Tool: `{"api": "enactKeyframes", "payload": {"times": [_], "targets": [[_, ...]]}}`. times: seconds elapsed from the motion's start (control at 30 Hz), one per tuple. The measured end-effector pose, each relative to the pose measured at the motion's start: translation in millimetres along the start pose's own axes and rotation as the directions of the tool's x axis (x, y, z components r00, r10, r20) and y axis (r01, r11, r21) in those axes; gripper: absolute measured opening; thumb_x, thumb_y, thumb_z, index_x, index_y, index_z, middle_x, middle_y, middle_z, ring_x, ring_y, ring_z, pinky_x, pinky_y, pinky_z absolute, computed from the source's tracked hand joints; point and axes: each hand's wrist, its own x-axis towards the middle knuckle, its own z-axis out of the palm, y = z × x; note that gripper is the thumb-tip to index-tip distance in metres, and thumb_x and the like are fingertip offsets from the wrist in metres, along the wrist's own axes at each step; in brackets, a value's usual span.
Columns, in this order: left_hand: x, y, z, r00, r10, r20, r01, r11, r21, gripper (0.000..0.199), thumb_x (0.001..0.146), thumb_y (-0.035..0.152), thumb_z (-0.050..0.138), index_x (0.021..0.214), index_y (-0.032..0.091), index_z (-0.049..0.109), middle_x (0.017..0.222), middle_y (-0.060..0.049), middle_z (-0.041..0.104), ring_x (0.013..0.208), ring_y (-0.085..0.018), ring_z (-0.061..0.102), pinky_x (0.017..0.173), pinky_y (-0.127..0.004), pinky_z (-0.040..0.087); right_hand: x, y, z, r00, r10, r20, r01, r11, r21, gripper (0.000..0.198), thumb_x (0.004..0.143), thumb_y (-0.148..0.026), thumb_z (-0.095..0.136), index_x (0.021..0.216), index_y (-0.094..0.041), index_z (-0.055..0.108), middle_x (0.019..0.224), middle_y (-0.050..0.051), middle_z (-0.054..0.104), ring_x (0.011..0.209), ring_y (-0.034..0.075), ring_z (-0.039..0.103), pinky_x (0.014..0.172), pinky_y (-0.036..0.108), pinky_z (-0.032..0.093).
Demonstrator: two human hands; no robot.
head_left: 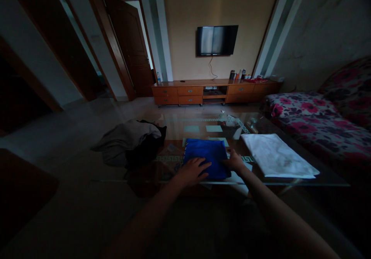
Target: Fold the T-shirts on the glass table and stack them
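A blue garment (207,149), folded into a near rectangle with small white marks along its left edge, lies flat on the glass table (174,131). My left hand (194,171) rests on its lower left part, fingers spread over the cloth. At its right edge is my right hand (234,161), thumb and fingers apart and touching the fabric; the fingertips are partly hidden. To the right lies a folded white cloth (279,154). A loose heap of grey clothing (127,135) and black clothing (142,150) sits on the left.
Behind the white cloth, glassware (252,124) and a crumpled clear bag (230,120) stand at the table's far side. A flower-patterned sofa (307,110) borders the right. Farther off are a low wooden cabinet (189,92) and a wall television (216,40).
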Motion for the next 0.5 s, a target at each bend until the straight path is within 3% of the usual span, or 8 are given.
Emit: {"api": "enactKeyframes", "payload": {"times": [0.1,0.23,0.3,0.4,0.5], "targets": [[1,9,-1,0.999,0.025,-0.031,-0.025,0.999,0.024,0.058,0.096,0.051,0.055,0.15,0.032,0.046,0.151,-0.008,0.05,0.137,-0.029,0.047,0.111,-0.047,0.04,-6,-3,-2,0.992,0.043,0.115,-0.08,0.936,0.342,0.081,0.072,-0.026,0.071,0.147,-0.021,0.04,0.082,0.002,0.07,0.075,0.022,0.068,0.07,0.034,0.055],[4,27,2,0.997,0.046,-0.063,-0.043,0.998,0.041,0.069,0.087,0.056,0.065,0.148,0.028,0.047,0.143,-0.01,0.056,0.13,-0.03,0.052,0.109,-0.046,0.042,-16,-13,-4,0.949,0.013,0.315,-0.205,0.785,0.585,0.082,0.077,-0.022,0.065,0.152,-0.028,0.031,0.055,-0.011,0.054,0.04,0.011,0.047,0.044,0.021,0.039],[8,38,6,0.996,0.017,-0.088,-0.014,0.999,0.037,0.078,0.083,0.059,0.068,0.15,0.027,0.044,0.144,-0.011,0.055,0.129,-0.032,0.052,0.109,-0.048,0.041,-21,-21,-4,0.925,-0.007,0.379,-0.265,0.703,0.66,0.073,0.076,-0.016,0.064,0.145,-0.026,0.042,0.052,-0.012,0.05,0.037,0.009,0.043,0.041,0.018,0.035],[15,52,13,0.977,-0.108,-0.187,0.113,0.993,0.016,0.09,0.082,0.054,0.07,0.157,0.024,0.031,0.149,-0.015,0.05,0.13,-0.036,0.051,0.109,-0.051,0.041,-24,-32,-2,0.914,0.035,0.405,-0.35,0.575,0.74,0.045,0.081,-0.012,0.06,0.126,-0.018,0.059,0.053,-0.008,0.054,0.039,0.008,0.046,0.041,0.016,0.038],[23,59,18,0.934,-0.234,-0.269,0.231,0.972,-0.042,0.085,0.087,0.041,0.065,0.158,0.019,0.027,0.147,-0.017,0.052,0.128,-0.035,0.053,0.107,-0.049,0.045,-26,-40,0,0.913,0.049,0.406,-0.377,0.488,0.788,0.029,0.085,-0.012,0.058,0.113,-0.016,0.063,0.064,-0.002,0.063,0.045,0.008,0.051,0.045,0.017,0.044]]}}
